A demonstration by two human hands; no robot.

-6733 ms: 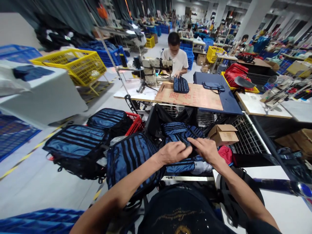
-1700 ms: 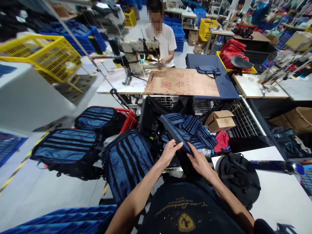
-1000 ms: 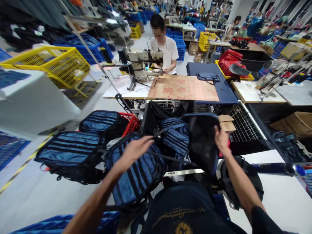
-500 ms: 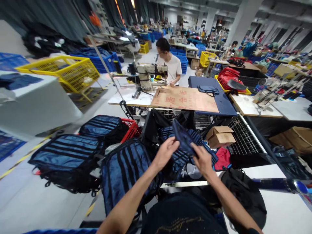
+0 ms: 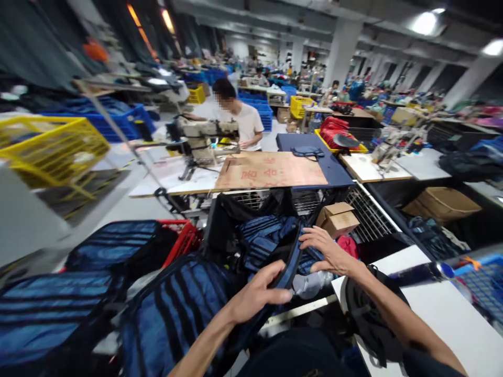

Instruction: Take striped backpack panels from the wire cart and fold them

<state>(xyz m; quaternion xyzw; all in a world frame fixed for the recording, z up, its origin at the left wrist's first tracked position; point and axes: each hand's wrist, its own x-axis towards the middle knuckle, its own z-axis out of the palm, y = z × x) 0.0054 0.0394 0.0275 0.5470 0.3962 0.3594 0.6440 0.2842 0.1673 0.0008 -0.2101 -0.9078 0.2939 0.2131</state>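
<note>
A blue and black fabric piece [image 5: 292, 264], perhaps a bag panel, stands edge-up in front of me over the bin. My left hand [image 5: 257, 293] is closed on its lower part, which passes between thumb and fingers. At its upper right edge is my right hand [image 5: 328, 248], fingers stretched out and apart, the tips at or touching the fabric. Behind the piece, striped blue fabric parts [image 5: 259, 235] lie heaped in the black-lined bin. A striped blue backpack [image 5: 176, 309] sits just left of my left forearm.
More striped backpacks [image 5: 51, 303] lie left beside a red crate [image 5: 183, 238]. A cardboard box [image 5: 338, 219] sits at the bin's right. On the white table [image 5: 436, 309] are a black bag [image 5: 373, 303] and a dark blue roll [image 5: 416, 275]. Ahead, a person [image 5: 243, 120] works at a sewing machine [image 5: 202, 137].
My view has swung right. The fabric piece came closer and lower, now edge-up. My left hand moved down along it; my right hand loosened, with its fingers spread.
</note>
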